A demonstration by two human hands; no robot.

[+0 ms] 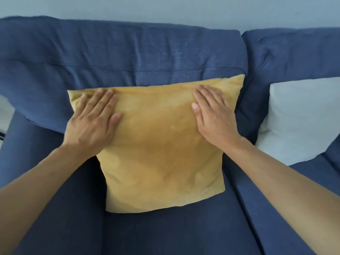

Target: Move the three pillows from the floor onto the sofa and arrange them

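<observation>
A mustard-yellow pillow (158, 155) leans upright against the back cushion of the dark blue sofa (128, 56), standing on the left seat. My left hand (93, 122) lies flat on its upper left part, fingers spread. My right hand (211, 115) lies flat on its upper right part, fingers together. Neither hand grips the fabric. A white pillow (301, 118) leans against the back of the seat to the right, cut off by the frame edge. A third pillow is not in view.
The sofa's left armrest (20, 137) runs along the left edge. A seam (239, 192) divides the two seat cushions. A pale wall (165, 10) rises behind the sofa.
</observation>
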